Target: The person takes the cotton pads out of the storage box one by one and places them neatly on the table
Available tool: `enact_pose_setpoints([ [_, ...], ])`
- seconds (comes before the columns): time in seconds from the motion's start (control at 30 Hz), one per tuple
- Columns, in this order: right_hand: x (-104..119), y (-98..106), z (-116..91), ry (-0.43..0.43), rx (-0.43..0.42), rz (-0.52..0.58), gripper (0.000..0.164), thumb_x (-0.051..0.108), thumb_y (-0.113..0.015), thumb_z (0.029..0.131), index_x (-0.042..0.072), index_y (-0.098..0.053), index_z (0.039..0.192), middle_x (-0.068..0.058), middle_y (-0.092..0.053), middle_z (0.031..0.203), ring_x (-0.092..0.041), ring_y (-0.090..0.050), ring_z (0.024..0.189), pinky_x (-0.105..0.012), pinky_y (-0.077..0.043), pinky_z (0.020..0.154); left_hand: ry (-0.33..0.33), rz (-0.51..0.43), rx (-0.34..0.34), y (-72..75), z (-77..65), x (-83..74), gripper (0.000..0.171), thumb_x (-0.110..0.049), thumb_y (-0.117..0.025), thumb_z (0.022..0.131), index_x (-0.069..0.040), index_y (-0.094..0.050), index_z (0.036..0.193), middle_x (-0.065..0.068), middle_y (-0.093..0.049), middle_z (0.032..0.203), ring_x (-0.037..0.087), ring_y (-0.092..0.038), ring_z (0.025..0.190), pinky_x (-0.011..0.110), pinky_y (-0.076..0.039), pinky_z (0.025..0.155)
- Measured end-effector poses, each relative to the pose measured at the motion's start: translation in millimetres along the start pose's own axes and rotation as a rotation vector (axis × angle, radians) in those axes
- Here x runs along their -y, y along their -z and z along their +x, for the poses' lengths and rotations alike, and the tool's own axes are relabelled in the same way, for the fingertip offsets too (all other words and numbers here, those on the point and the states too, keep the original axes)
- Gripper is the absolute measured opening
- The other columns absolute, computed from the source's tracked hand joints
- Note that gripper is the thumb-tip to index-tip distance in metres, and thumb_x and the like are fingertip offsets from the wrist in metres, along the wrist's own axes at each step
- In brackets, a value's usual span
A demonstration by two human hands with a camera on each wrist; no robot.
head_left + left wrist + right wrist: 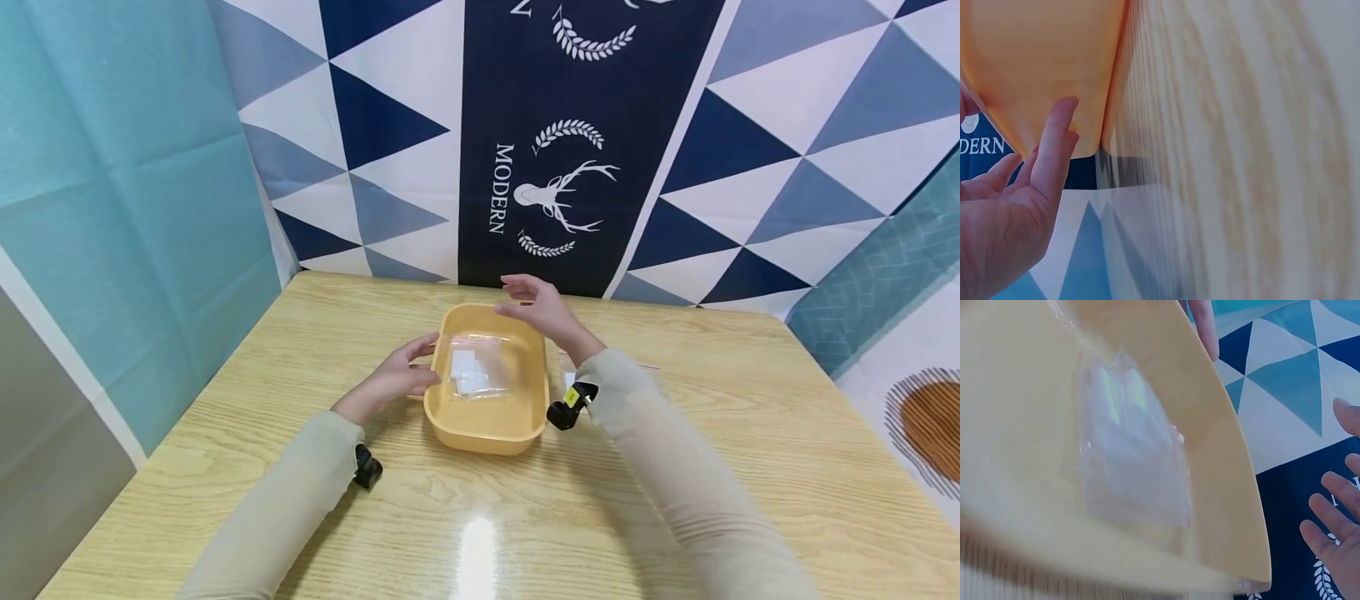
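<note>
A yellow-orange plastic basin (487, 427) sits on the wooden table with clear zip bags (480, 371) inside, white pieces showing in them. In the right wrist view, one clear bag (1135, 450) lies against the basin's floor and wall. My left hand (393, 379) is at the basin's left side; in the left wrist view its extended fingers (1054, 137) touch or nearly touch the outer wall. Over the far right corner of the basin is my right hand (543, 308), fingers spread. The right wrist view shows that hand apart from the rim, holding nothing.
Another clear bag (566, 371) lies on the table right of the basin, partly hidden by the right forearm. The wooden table (300, 358) ends at a patterned cloth backdrop (408, 125). A light blue cloth (135, 167) hangs at the left.
</note>
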State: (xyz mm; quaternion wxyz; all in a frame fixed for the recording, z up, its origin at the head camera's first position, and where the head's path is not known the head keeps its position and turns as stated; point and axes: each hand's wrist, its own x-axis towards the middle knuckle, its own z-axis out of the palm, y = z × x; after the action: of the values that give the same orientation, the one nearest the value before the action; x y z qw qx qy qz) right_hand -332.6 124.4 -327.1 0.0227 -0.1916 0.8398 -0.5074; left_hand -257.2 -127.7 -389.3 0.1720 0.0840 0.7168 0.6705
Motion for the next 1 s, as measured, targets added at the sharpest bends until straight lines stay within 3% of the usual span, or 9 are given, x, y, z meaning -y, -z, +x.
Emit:
enact_pose_setpoints([
  [0.43,-4.9,-22.4,11.1,-0.044,-0.003,0.013,0.052,0.017,-0.072,0.082,0.003,-0.052,0.128,-0.017,-0.054,0.123,-0.031,-0.051,0.112,-0.040,-0.043,0.096,-0.012,0.004,0.010,1.3,0.1,1.7,0.078,0.004,-0.058,0.082,-0.010,-0.021,0.149,0.019,-0.031,0.143,0.037,-0.044,0.122,0.038,-0.053,0.084],
  [0.73,-13.0,-37.2,16.1,-0.029,0.079,-0.035,0.054,0.018,-0.074,0.080,0.003,-0.053,0.128,-0.018,-0.055,0.122,-0.032,-0.052,0.111,-0.038,-0.044,0.096,-0.010,0.011,0.004,0.2,-0.6,-0.2,0.078,0.003,-0.059,0.081,-0.010,-0.021,0.148,0.019,-0.032,0.142,0.037,-0.045,0.121,0.040,-0.052,0.084],
  [1.0,-12.3,-50.6,16.1,0.001,0.213,-0.246,0.056,0.022,-0.074,0.079,0.003,-0.053,0.128,-0.016,-0.057,0.121,-0.029,-0.051,0.114,-0.036,-0.041,0.099,-0.006,0.026,-0.004,-0.5,-0.8,-0.7,0.077,0.002,-0.059,0.082,-0.010,-0.022,0.148,0.019,-0.033,0.142,0.037,-0.045,0.120,0.039,-0.052,0.084],
])
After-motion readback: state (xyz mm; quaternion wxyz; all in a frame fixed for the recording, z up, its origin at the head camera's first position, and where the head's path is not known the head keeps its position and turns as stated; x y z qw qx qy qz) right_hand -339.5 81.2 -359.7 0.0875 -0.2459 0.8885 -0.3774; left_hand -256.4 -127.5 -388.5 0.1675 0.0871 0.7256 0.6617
